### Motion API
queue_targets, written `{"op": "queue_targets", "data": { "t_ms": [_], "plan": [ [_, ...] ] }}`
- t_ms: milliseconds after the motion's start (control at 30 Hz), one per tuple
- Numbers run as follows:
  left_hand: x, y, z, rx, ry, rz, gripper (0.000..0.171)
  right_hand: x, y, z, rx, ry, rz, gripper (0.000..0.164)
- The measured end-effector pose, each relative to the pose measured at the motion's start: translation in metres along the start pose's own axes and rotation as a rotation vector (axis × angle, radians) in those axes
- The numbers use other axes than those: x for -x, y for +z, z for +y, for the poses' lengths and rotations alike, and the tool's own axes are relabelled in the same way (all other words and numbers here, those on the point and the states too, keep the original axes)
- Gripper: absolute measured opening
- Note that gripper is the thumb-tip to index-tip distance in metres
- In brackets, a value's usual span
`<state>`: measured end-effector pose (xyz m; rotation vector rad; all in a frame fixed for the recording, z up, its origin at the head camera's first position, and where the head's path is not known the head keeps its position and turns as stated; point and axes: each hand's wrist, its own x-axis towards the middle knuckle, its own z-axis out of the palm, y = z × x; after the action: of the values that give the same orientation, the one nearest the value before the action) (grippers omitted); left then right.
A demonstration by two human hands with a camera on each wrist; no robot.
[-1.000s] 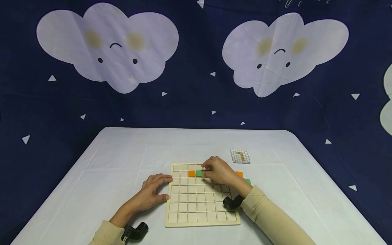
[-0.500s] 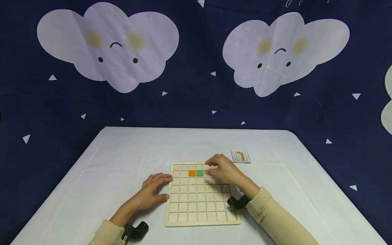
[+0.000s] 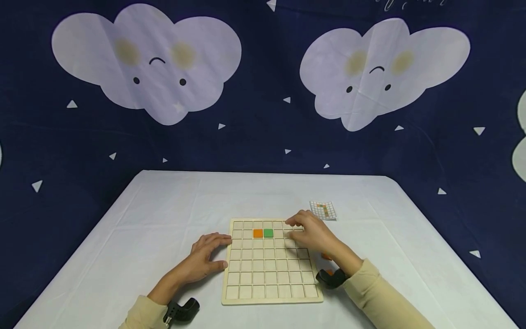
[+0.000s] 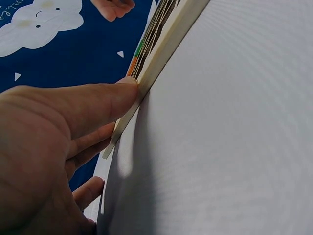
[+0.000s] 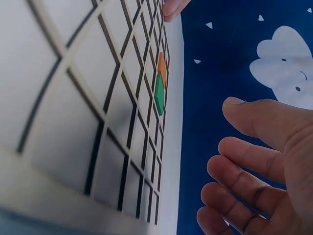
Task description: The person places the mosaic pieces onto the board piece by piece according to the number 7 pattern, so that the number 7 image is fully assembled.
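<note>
A pale wooden grid board (image 3: 270, 302) lies on the white table. In its second row from the far edge sit an orange square tile (image 3: 257, 233) and, right beside it, a green square tile (image 3: 268, 233). My left hand (image 3: 202, 258) rests at the board's left edge, thumb and fingertips touching the frame with the fingers fairly straight. Over the board's far right part hovers my right hand (image 3: 312, 230), its fingers loosely bent and apart from the thumb. The right wrist view shows nothing between those fingers (image 5: 230, 152).
A small printed card with a coloured grid pattern (image 3: 323, 210) lies beyond the board's far right corner. Orange pieces (image 3: 326, 257) show partly beneath my right forearm, right of the board. A dark blue cloud-print cloth (image 3: 263, 137) hangs behind the table.
My right hand has drawn away from the green tile, moving right across the board and uncovering the cells beside it. My left hand has stayed at the board's edge.
</note>
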<state>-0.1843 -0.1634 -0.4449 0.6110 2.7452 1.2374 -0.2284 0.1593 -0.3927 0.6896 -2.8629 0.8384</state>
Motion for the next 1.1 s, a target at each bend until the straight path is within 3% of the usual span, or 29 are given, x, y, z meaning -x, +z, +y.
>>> {"op": "queue_targets", "data": {
  "t_ms": [433, 1100],
  "plan": [
    [0.000, 0.000, 0.000, -0.001, -0.003, 0.001, 0.053, 0.029, -0.010, 0.012, 0.038, -0.009, 0.053, 0.026],
    [0.000, 0.001, 0.001, -0.001, -0.029, -0.002, 0.052, 0.074, -0.014, 0.021, 0.084, 0.014, 0.045, 0.026]
  ]
}}
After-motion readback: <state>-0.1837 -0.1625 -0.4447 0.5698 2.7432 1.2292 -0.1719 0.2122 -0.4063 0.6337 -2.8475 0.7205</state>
